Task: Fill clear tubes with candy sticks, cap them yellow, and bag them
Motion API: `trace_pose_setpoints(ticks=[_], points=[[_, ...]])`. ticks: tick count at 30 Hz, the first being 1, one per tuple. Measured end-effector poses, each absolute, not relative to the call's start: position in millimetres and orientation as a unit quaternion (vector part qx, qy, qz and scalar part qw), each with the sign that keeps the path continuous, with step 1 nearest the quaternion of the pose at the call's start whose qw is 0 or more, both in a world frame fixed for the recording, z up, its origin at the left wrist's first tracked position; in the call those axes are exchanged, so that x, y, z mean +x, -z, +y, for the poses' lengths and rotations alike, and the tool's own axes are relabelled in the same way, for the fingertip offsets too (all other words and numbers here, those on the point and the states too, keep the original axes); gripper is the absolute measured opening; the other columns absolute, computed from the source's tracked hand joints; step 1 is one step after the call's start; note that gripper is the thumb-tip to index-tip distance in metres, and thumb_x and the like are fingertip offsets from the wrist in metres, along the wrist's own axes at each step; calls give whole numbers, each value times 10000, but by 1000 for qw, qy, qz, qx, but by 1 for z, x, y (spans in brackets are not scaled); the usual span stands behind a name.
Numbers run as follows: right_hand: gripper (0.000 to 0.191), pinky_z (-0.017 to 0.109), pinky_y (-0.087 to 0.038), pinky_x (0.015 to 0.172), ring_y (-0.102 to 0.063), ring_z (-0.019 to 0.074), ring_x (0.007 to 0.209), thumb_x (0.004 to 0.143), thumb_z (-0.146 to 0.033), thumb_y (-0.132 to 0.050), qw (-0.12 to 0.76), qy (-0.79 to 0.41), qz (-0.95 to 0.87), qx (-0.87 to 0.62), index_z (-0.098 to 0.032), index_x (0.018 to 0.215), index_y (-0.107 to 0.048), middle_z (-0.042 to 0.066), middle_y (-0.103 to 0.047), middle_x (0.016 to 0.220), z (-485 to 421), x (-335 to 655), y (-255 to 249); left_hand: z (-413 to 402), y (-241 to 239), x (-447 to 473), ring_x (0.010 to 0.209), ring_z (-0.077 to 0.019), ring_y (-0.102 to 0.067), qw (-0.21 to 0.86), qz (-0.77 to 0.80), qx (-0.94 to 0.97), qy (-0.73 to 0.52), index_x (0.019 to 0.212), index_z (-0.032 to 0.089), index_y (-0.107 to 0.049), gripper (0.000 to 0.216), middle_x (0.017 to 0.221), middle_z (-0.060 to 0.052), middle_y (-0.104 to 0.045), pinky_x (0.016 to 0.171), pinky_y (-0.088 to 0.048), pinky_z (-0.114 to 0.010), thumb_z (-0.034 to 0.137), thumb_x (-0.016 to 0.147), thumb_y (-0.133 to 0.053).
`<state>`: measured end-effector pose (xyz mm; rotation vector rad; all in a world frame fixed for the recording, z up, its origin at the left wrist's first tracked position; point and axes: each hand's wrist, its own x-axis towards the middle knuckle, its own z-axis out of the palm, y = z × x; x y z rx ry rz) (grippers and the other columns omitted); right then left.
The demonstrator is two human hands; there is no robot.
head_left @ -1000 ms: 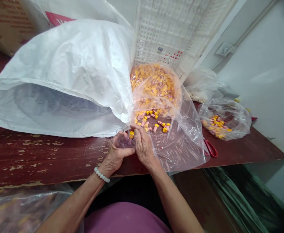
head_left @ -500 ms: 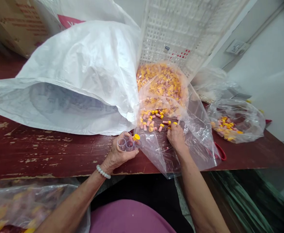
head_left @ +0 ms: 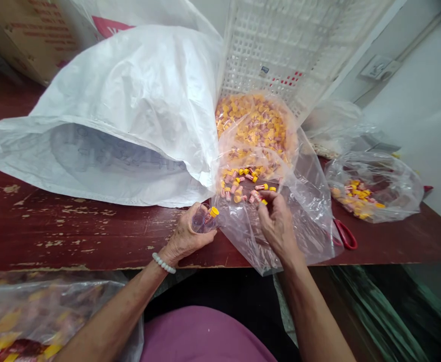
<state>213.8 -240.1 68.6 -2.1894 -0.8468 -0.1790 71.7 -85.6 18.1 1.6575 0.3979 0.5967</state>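
Observation:
My left hand is wrapped round a cluster of small clear plastic cups above the table's front edge. A yellow cap shows at the cluster's right side, and something reddish is inside a cup. Over the mouth of a clear plastic bag, my right hand pinches a small yellow-capped bottle between thumb and fingers. Several more little pink-and-white bottles with yellow caps lie loose just left of it. Behind them the bag bulges with a heap of the same bottles.
A big white sack lies open at left. Behind the bag stands a white perforated crate. At right are a smaller bag of bottles and a red handle. Another filled bag sits below the table at lower left.
My right hand has drawn back slightly from the loose bottles, with a yellow-capped bottle now showing at its fingertips. The cups in my left hand have tilted to the right.

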Motion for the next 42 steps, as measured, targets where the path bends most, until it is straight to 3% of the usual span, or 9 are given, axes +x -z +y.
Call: trace_pose_setpoints(ticks=[3, 9, 17, 24, 27, 30, 33, 39, 42], points=[[221, 316, -472, 829, -585, 166, 931, 871, -165, -451, 426, 18, -477, -768, -203, 1049, -577, 61, -614, 1012, -240, 177, -88, -84, -22, 72, 622, -103, -517, 593, 157, 747, -256, 797, 193, -487, 304, 717, 29, -550, 601, -416, -211, 194, 605, -722], [328, 385, -473, 894, -553, 200, 1015, 845, -113, -475, 373, 10, -564, -736, -213, 1142, -574, 91, -600, 1073, -231, 160, -90, -82, -27, 69, 631, -102, -490, 532, 116, 800, -251, 778, 182, -494, 237, 717, 30, -539, 617, -393, -219, 187, 636, -683], [284, 378, -470, 892, -577, 196, 1011, 921, -291, -454, 510, 183, -366, -757, -244, 1184, -550, 70, -617, 1097, -199, 177, -99, -84, -22, 69, 603, -101, -487, 581, 115, 771, -236, 776, 183, -499, 271, 707, 26, -556, 575, -380, -213, 184, 595, -701], [307, 341, -429, 940, -523, 178, 1092, 950, -272, -373, 401, 147, -422, -800, -191, 1209, -517, 102, -581, 1160, -171, 191, -64, -85, -21, 73, 585, -96, -499, 580, 111, 770, -244, 782, 189, -481, 306, 690, 41, -549, 563, -393, -212, 132, 575, -700], [337, 309, -395, 966, -512, 155, 1117, 940, -168, -326, 261, 122, -342, -894, -193, 1211, -524, 87, -579, 1195, -188, 235, -63, -84, -21, 73, 606, -97, -531, 632, 129, 723, -245, 800, 193, -454, 351, 702, 44, -539, 573, -407, -207, 141, 578, -722], [333, 417, -360, 971, -505, 264, 1127, 832, -68, -427, 207, 96, -286, -931, -83, 1117, -599, 198, -580, 1170, -210, 283, -55, -81, -20, 73, 620, -99, -537, 653, 145, 696, -259, 798, 195, -449, 381, 698, 48, -527, 583, -408, -206, 131, 556, -736], [237, 418, -389, 918, -561, 287, 1032, 778, -89, -512, 187, 66, -266, -943, -89, 952, -673, 193, -631, 1021, -228, 313, -41, -78, -18, 73, 632, -102, -536, 647, 146, 706, -249, 800, 195, -451, 386, 709, 42, -532, 591, -410, -209, 114, 549, -733], [227, 390, -452, 845, -600, 258, 938, 774, -151, -518, 230, 74, -248, -938, -100, 951, -652, 158, -641, 972, -236, 309, -41, -79, -21, 74, 635, -100, -519, 637, 150, 723, -220, 777, 187, -429, 378, 716, 33, -551, 595, -409, -217, 88, 550, -714], [238, 351, -504, 756, -628, 191, 801, 852, -282, -493, 344, 69, -264, -899, -151, 1034, -572, 72, -653, 874, -223, 266, -54, -80, -24, 75, 629, -95, -503, 638, 145, 724, -216, 773, 183, -424, 370, 708, 35, -546, 593, -406, -219, 73, 552, -699]])
